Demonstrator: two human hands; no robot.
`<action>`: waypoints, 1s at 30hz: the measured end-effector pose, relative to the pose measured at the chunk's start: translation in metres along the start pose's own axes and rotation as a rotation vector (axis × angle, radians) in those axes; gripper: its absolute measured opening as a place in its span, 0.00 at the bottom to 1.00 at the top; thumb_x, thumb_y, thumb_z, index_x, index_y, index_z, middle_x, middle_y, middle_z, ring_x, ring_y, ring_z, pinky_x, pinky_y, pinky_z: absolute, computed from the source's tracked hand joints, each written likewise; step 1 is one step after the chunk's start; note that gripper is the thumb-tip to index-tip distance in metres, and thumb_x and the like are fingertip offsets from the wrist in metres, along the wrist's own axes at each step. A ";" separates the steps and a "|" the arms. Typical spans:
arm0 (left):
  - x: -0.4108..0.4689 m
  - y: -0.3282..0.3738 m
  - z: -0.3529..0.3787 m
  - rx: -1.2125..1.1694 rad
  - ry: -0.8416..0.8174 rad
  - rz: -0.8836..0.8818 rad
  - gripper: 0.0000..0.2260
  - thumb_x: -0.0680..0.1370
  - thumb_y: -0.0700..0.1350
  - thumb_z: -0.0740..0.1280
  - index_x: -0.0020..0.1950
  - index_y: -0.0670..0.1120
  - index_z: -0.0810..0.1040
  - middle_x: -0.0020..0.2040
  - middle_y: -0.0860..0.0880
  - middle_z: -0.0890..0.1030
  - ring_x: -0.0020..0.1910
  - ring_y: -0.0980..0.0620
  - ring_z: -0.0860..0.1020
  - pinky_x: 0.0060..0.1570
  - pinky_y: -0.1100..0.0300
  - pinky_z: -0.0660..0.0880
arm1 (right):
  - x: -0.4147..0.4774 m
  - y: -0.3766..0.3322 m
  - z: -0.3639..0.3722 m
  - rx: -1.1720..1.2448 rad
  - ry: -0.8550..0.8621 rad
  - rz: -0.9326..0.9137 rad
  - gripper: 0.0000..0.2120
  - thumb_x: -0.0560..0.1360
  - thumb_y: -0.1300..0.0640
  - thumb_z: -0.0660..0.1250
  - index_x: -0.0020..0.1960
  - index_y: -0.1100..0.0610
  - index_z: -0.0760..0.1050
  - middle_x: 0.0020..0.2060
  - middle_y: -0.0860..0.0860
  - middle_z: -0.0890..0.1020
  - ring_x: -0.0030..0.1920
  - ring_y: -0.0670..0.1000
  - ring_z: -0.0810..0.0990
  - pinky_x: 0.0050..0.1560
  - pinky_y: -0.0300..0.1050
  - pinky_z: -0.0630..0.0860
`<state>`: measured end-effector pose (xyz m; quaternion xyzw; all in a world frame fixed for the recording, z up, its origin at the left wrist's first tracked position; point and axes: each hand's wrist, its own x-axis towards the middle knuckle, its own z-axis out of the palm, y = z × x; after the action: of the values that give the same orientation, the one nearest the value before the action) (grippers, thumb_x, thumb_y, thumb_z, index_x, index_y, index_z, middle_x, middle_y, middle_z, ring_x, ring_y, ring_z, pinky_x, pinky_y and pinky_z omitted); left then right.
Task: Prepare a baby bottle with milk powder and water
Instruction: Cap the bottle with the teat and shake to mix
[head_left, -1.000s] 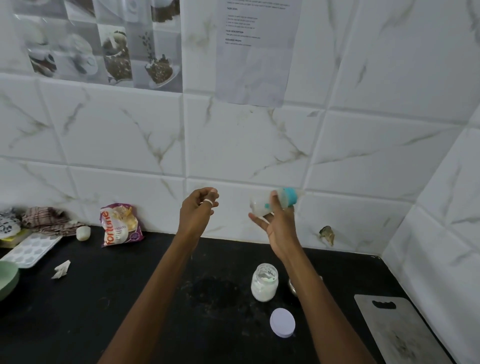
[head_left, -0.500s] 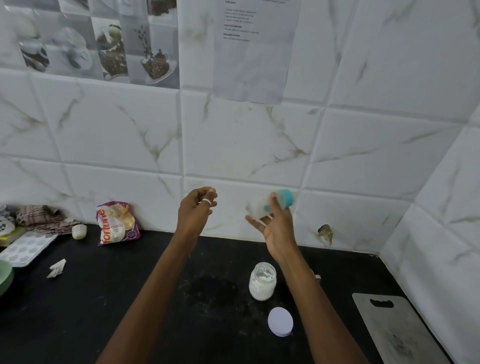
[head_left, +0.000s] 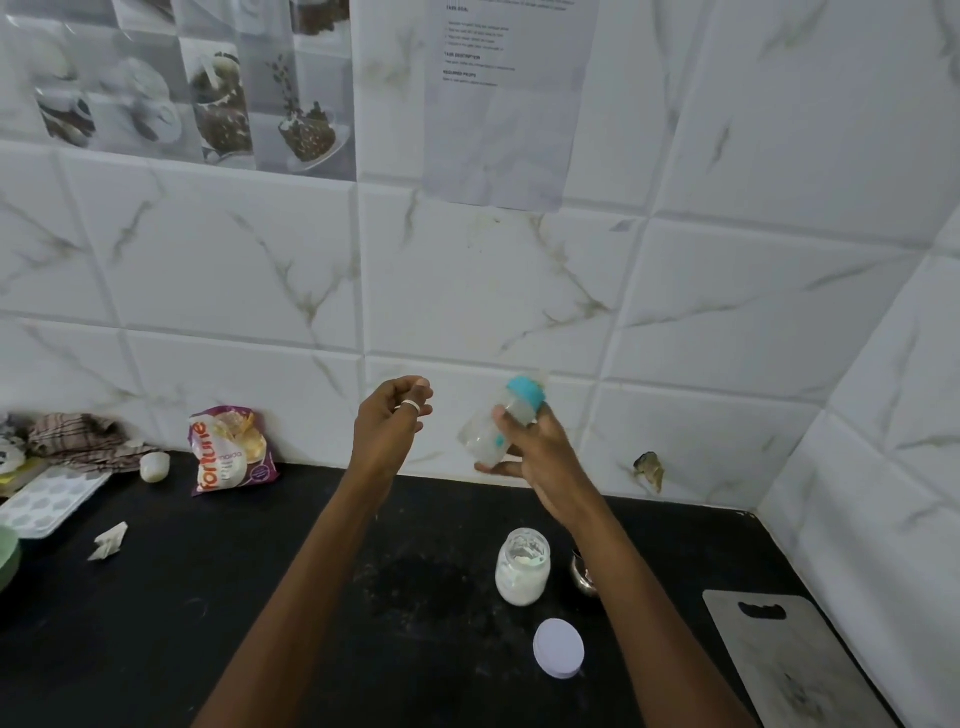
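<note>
The right hand (head_left: 540, 457) grips the bottle (head_left: 501, 426), tilted in the air above the jar (head_left: 522, 566). The left hand (head_left: 389, 421), beside the bottle, is loosely curled and holds nothing. The bottle looks light and slick; its clear body gives the best hold, not the teal cap (head_left: 525, 397). Below the jar on the black counter (head_left: 208, 597) lies a lid (head_left: 558, 648), marble tiles behind.
</note>
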<state>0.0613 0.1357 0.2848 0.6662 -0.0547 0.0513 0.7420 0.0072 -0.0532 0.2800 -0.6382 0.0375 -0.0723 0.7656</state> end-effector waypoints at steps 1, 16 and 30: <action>0.000 0.000 0.000 -0.006 -0.001 0.000 0.05 0.83 0.49 0.67 0.58 0.52 0.80 0.55 0.51 0.85 0.53 0.53 0.84 0.54 0.58 0.80 | 0.001 -0.002 -0.001 0.136 0.074 -0.028 0.26 0.78 0.51 0.71 0.72 0.55 0.67 0.65 0.60 0.76 0.63 0.63 0.81 0.52 0.64 0.84; 0.001 0.000 -0.002 -0.011 0.016 -0.006 0.03 0.83 0.48 0.68 0.56 0.54 0.80 0.54 0.51 0.85 0.52 0.53 0.85 0.55 0.55 0.81 | -0.004 0.002 0.005 -0.050 -0.005 0.016 0.26 0.77 0.48 0.71 0.71 0.53 0.67 0.66 0.59 0.77 0.62 0.59 0.82 0.54 0.64 0.84; 0.000 0.002 -0.004 -0.003 0.000 -0.001 0.03 0.83 0.48 0.67 0.54 0.56 0.80 0.54 0.52 0.85 0.52 0.54 0.85 0.55 0.56 0.80 | 0.004 -0.008 0.002 0.166 0.150 -0.071 0.31 0.77 0.48 0.70 0.75 0.54 0.64 0.65 0.60 0.76 0.62 0.61 0.82 0.54 0.65 0.83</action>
<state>0.0609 0.1397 0.2861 0.6649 -0.0542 0.0508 0.7432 0.0105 -0.0536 0.2883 -0.5663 0.0659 -0.1497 0.8078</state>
